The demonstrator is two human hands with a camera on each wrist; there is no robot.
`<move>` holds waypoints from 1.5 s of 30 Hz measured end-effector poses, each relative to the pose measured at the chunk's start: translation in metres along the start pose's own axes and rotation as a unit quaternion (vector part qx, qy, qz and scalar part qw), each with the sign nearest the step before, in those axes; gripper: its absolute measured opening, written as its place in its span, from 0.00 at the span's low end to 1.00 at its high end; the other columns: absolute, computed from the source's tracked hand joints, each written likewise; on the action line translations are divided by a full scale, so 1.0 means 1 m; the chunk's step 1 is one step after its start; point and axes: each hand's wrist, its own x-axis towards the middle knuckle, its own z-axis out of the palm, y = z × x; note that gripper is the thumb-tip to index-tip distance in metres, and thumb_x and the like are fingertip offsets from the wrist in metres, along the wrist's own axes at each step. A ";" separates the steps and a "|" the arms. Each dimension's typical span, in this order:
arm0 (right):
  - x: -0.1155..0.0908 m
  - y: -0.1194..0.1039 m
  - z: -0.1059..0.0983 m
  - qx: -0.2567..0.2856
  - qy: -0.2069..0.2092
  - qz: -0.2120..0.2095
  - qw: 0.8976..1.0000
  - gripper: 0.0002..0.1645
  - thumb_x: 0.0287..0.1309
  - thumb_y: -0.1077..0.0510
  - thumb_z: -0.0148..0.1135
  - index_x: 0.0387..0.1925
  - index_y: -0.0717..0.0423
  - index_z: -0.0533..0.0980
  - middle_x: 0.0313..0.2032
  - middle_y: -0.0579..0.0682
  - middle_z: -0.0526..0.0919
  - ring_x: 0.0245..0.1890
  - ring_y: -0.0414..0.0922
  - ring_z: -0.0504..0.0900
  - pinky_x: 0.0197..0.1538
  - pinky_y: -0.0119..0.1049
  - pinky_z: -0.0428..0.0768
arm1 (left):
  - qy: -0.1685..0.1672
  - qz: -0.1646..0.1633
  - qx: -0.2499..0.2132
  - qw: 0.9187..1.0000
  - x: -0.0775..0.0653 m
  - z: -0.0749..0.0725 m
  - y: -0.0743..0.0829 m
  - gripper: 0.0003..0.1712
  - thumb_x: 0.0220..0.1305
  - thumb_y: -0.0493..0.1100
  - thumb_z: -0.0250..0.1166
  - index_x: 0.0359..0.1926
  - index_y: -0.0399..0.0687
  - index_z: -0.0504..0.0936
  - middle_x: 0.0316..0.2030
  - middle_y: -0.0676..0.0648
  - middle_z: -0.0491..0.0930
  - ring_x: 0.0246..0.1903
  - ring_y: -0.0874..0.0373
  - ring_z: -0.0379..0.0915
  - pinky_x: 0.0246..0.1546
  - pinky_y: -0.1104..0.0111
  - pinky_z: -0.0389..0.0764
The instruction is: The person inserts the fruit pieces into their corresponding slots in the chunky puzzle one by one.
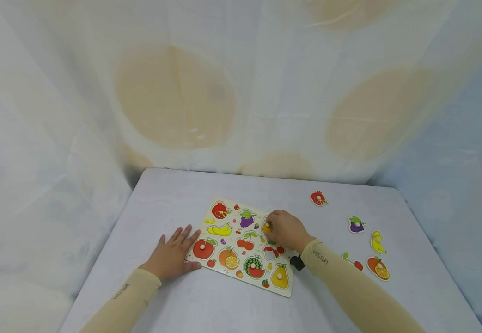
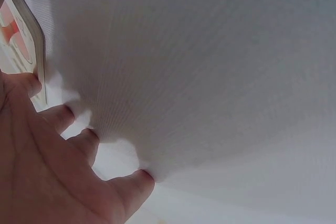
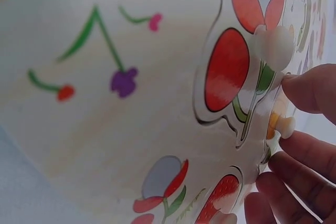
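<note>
A wooden knob puzzle board (image 1: pixel 229 239) with fruit pictures lies at a slant on the table. My left hand (image 1: pixel 174 254) is spread flat at its left edge, fingers on the tablecloth and fingertips right at the board's rim (image 2: pixel 39 51). Over the board's upper right, my right hand (image 1: pixel 286 229) has thumb and fingers curled about the knob (image 3: pixel 286 127) of a yellow-orange puzzle piece (image 1: pixel 267 227), which sits in the board and is partly hidden. Knobbed apple (image 1: pixel 203 249), watermelon (image 1: pixel 254 267) and pear (image 1: pixel 280 276) pieces also sit in the board.
Loose on the table to the right lie pomegranate (image 1: pixel 319 198), grape (image 1: pixel 356 225), banana (image 1: pixel 377 243), orange (image 1: pixel 378 268) and cherry (image 1: pixel 357 265) pieces. The right sleeve partly covers the cherry piece. A patterned curtain (image 1: pixel 265 92) hangs behind the table.
</note>
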 end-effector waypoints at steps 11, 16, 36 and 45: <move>-0.001 0.005 0.000 0.007 0.006 -0.002 1.000 0.25 0.53 0.44 0.75 0.50 0.51 0.83 0.52 0.49 0.81 0.49 0.46 0.79 0.56 0.45 0.80 | -0.005 0.001 -0.007 1.000 -0.001 -0.005 0.002 0.56 0.55 0.70 0.68 0.78 0.56 0.57 0.77 0.42 0.52 0.74 0.39 0.45 0.64 0.31 0.52; -0.004 0.011 -0.007 0.027 0.001 0.011 1.000 0.25 0.54 0.45 0.74 0.51 0.51 0.83 0.55 0.50 0.80 0.53 0.49 0.78 0.58 0.48 0.78 | -0.010 -0.002 -0.008 1.000 -0.001 -0.003 0.002 0.56 0.55 0.71 0.68 0.78 0.56 0.56 0.77 0.43 0.51 0.75 0.39 0.44 0.64 0.31 0.50; -0.068 0.129 -0.036 0.006 0.051 0.085 0.995 0.28 0.54 0.48 0.73 0.54 0.56 0.80 0.58 0.60 0.77 0.58 0.61 0.76 0.55 0.61 0.77 | -0.012 0.002 -0.010 1.000 0.001 -0.004 0.001 0.57 0.55 0.71 0.67 0.78 0.56 0.56 0.77 0.43 0.50 0.75 0.40 0.43 0.64 0.31 0.50; -0.102 0.191 -0.044 0.028 0.042 0.167 0.985 0.35 0.56 0.49 0.71 0.60 0.64 0.74 0.59 0.71 0.72 0.53 0.66 0.76 0.52 0.65 0.76 | -0.014 0.002 -0.011 1.000 -0.002 -0.005 0.000 0.57 0.56 0.71 0.67 0.79 0.55 0.55 0.77 0.42 0.50 0.75 0.39 0.43 0.64 0.31 0.50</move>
